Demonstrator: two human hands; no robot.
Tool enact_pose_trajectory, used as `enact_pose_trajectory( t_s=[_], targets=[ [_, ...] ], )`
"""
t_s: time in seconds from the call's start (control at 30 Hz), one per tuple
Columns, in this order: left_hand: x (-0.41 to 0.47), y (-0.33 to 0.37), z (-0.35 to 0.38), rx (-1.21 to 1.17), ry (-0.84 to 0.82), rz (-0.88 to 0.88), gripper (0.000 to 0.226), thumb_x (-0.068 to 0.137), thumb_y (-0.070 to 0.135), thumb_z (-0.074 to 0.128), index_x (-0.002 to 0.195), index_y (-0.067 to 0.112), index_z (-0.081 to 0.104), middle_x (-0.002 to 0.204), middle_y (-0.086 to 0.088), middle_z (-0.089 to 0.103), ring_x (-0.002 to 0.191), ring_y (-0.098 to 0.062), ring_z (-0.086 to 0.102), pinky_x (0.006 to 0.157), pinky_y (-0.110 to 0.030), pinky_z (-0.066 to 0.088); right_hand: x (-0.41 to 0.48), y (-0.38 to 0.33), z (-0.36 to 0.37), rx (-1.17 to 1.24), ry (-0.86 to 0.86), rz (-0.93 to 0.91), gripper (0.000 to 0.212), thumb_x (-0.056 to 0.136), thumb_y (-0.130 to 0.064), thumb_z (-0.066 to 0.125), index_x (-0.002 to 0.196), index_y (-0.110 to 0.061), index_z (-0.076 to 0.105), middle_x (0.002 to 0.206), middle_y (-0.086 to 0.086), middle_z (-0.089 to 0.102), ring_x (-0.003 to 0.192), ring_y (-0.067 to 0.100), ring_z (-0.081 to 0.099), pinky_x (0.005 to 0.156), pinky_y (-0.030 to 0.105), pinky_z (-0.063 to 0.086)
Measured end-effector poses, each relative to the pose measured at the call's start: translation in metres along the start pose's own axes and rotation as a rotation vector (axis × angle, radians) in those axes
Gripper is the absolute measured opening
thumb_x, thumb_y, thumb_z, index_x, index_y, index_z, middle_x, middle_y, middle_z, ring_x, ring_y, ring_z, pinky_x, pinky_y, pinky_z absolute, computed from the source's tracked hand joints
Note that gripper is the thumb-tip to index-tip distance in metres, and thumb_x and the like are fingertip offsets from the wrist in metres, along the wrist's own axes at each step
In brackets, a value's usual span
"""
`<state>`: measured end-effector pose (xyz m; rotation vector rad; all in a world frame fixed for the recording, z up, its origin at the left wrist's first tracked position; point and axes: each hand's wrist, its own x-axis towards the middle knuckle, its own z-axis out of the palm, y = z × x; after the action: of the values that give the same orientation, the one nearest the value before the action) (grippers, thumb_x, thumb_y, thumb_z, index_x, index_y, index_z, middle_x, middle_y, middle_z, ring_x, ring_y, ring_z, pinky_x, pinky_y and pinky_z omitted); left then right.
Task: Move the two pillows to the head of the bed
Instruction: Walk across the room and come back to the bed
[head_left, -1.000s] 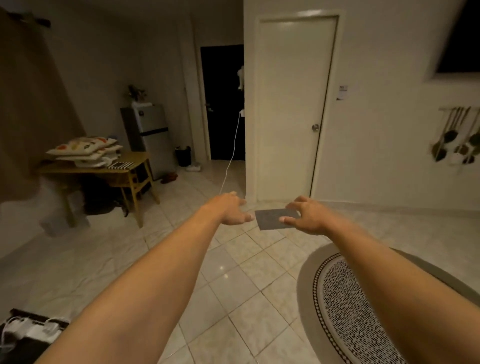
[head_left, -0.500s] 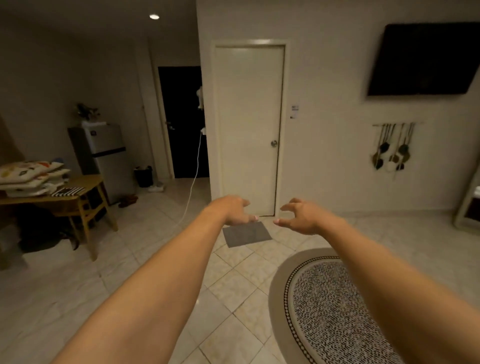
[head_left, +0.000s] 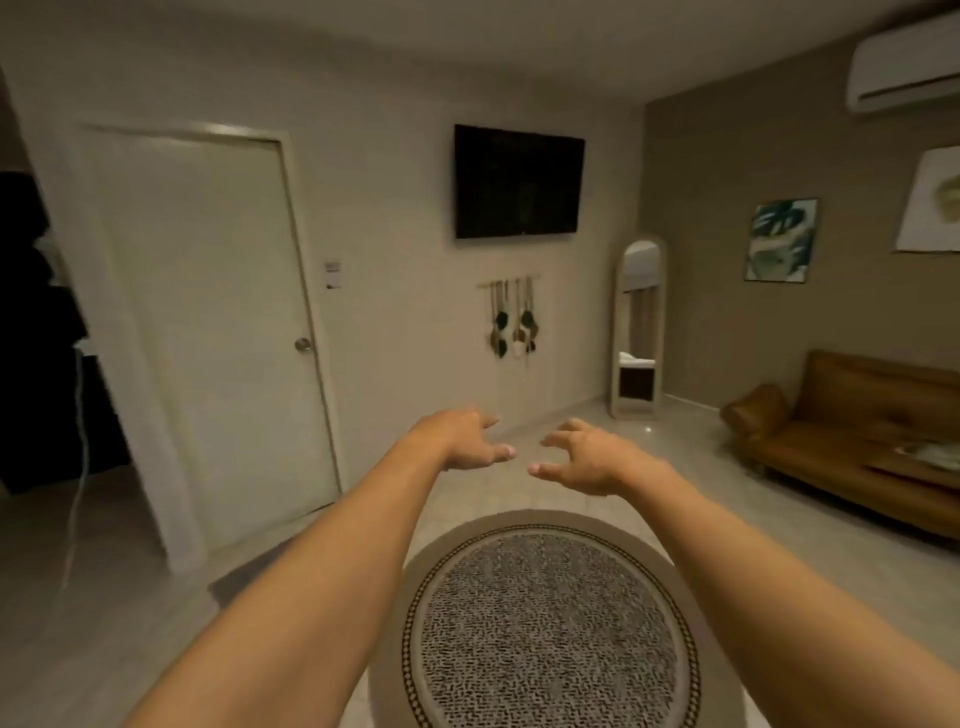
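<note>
Both my arms reach straight out in front of me over the tiled floor. My left hand (head_left: 462, 439) is empty, palm down, fingers spread. My right hand (head_left: 584, 460) is beside it, a small gap apart, also empty with curled, parted fingers. No pillow and no bed show in this view; only a small reflection of white bedding appears in the standing mirror (head_left: 638, 332).
A round patterned rug (head_left: 550, 639) lies on the floor under my arms. A closed white door (head_left: 208, 332) stands at the left, a wall TV (head_left: 518, 182) ahead, a brown sofa (head_left: 862, 441) at the right. A small grey mat (head_left: 244, 577) lies by the door.
The view has swung to the right: the table with stacked pillows and the fridge have left the frame, and the sofa, mirror and TV have come in. Both hands stay out front, empty.
</note>
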<state>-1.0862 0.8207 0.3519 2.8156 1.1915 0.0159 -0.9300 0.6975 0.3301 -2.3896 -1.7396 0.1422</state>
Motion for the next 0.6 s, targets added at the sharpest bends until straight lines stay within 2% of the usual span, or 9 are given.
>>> enact_pose_trajectory(
  t_s=[0.2,0.33,0.6],
  targets=[
    [0.076,0.114,0.024,-0.010,-0.057,0.317,0.082,0.088,0.069,0.050,0.156,0.032,0.024,0.165,-0.006,0.013,0.149,-0.031,0.021,0.117,-0.045,0.024,-0.032,0.106,-0.005,-0.047,0.020,0.301,0.074,0.087,-0.073,0.046,0.149,-0.032,0.040,0.159,-0.004,0.027,0.137,0.025,0.042,0.105,0.045,0.041],
    [0.112,0.201,0.035,0.008,-0.035,0.528,0.082,0.088,0.070,0.049,0.156,0.032,0.024,0.165,-0.007,0.012,0.149,-0.030,0.021,0.116,-0.044,0.023,-0.071,0.174,-0.018,-0.082,0.070,0.502,0.075,0.086,-0.075,0.044,0.148,-0.033,0.040,0.159,-0.006,0.027,0.137,0.024,0.043,0.101,0.044,0.042],
    [0.148,0.365,0.060,0.030,-0.082,0.825,0.084,0.084,0.077,0.045,0.156,0.039,0.022,0.166,0.001,0.011,0.148,-0.029,0.024,0.114,-0.048,0.030,-0.154,0.299,-0.039,-0.077,0.125,0.844,0.077,0.085,-0.077,0.042,0.147,-0.032,0.041,0.156,-0.008,0.031,0.134,0.022,0.047,0.098,0.042,0.044]
  ],
)
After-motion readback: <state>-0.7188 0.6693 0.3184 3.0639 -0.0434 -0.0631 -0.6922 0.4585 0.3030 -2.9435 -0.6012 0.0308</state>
